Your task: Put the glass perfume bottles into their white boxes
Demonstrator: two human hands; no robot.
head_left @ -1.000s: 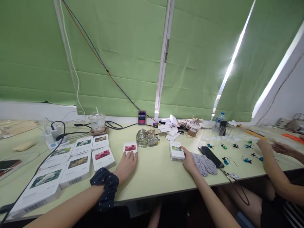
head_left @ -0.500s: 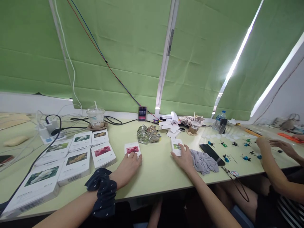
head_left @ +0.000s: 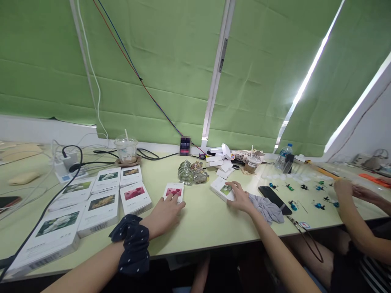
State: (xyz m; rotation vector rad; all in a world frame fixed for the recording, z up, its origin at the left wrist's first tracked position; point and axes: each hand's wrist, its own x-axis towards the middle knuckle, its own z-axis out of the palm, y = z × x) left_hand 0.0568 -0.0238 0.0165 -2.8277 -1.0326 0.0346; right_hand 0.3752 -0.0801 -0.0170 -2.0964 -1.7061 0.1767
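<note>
My left hand (head_left: 166,212) lies with its fingertips on a small white box (head_left: 178,188) with a pink picture, flat on the table at the centre. My right hand (head_left: 241,198) holds a white box (head_left: 218,186) with a green and white picture, thumb at its near side and fingers on top; this box lies turned at an angle. Beside my right wrist is a grey cloth (head_left: 269,208). Several white picture boxes (head_left: 100,207) are laid out in rows left of my left hand. Behind the hands stand two rows of clear round containers (head_left: 185,173).
A lidded cup (head_left: 126,150) and black cables stand behind the boxes. Small white boxes (head_left: 225,167) are piled at the back, near an iced drink (head_left: 252,164). A phone (head_left: 275,199) and small blue-green parts lie rightward, where another person's hands (head_left: 351,190) work.
The box under my right hand has turned and shifted left. The fingers of my left hand have shifted slightly on the pink-picture box. The whole view has moved a little.
</note>
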